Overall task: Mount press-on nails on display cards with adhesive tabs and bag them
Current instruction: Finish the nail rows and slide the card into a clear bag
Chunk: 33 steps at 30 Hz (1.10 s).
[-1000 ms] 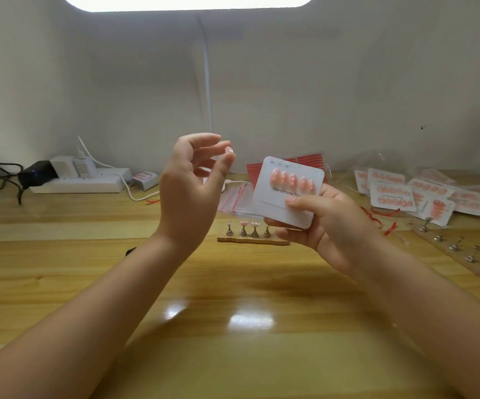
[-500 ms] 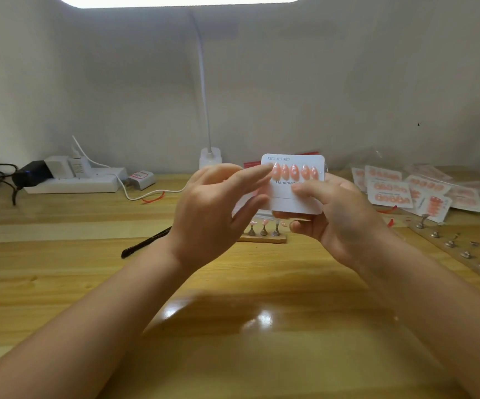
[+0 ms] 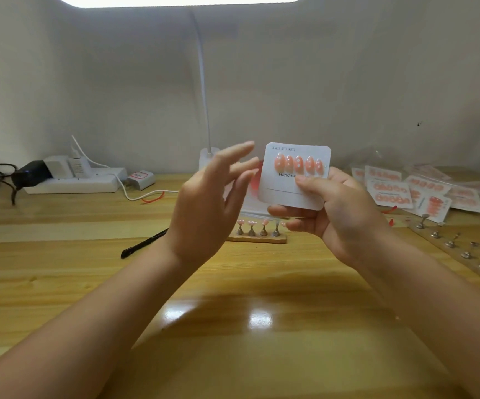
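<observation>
Display card (image 3: 290,194), five peach nails (image 3: 298,164) mounted: you hold it upright above the counter (image 3: 233,312), your right hand (image 3: 333,211) pinching its lower edge. Your left hand (image 3: 207,205) has just lifted off, fingers apart, empty. Row full; likely bagging next.

Tabletop (image 3: 60,283) — power strip (image 3: 75,184) at back left against the wall, lamp base (image 3: 208,158) at back centre. Pen (image 3: 144,246) lies left of the nail stand (image 3: 257,236). Bagged cards (image 3: 423,191) heaped at back right; holder strip (image 3: 454,249) before them. Display card (image 3: 296,175) held above the nail stand, in the right hand (image 3: 336,214), left hand (image 3: 207,205) beside it.
</observation>
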### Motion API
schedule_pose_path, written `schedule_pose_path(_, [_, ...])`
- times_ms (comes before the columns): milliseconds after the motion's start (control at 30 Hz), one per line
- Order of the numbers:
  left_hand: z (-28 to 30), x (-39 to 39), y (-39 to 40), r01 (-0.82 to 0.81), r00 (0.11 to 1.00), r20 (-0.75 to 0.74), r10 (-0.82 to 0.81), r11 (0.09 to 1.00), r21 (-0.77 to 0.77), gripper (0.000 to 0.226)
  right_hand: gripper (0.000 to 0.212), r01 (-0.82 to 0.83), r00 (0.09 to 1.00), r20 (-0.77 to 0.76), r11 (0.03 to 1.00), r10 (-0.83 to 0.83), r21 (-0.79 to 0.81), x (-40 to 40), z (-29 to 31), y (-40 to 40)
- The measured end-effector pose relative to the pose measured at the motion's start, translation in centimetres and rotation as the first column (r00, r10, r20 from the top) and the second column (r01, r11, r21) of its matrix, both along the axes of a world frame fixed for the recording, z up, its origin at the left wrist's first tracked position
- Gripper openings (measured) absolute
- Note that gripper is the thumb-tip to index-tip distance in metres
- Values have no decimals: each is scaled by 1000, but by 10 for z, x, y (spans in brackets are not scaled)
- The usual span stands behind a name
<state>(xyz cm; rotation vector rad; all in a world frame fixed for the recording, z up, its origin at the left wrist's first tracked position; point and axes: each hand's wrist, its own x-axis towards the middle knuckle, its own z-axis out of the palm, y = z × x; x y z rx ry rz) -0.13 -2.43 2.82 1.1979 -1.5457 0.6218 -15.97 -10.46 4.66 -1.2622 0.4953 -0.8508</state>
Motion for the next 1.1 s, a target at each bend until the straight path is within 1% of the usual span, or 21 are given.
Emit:
schedule_pose_path(67, [3,0,1,7,997,-71,-8,1000,-16,39,15,0,1000,15,1000,0,2,0,1,0])
schedule_pose_path(167, [4,-3,3,34,991,-127,-36,999,-24,47,14,4,999,35,1000,-4,5,-1,2,0])
schedule_pose_path(267, [5,-4,4,36,977,-211,-41,999,-29,47,12,16,998,57,1000,-16,-4,-1,4,0])
schedule_pose_path(400, [8,-4,4,78,940,-332,-77,997,-10,46,11,30,997,68,998,-26,-50,-2,3,0])
schedule_pose_path(600, [9,-4,6,143,875,-468,-123,990,9,56,12,32,997,76,996,-26,-78,-3,3,0])
schedule_pose_path(800, [10,-4,5,220,848,-495,-189,976,4,50,10,26,998,58,999,-24,-48,-3,5,1])
schedule_pose_path(933, [11,-5,5,200,885,-432,-174,980,16,43,12,-17,996,83,999,15,29,-3,8,3])
schedule_pose_path(1100, [11,-9,6,218,910,-368,-190,975,34,48,14,-24,998,60,1000,23,13,-4,8,5])
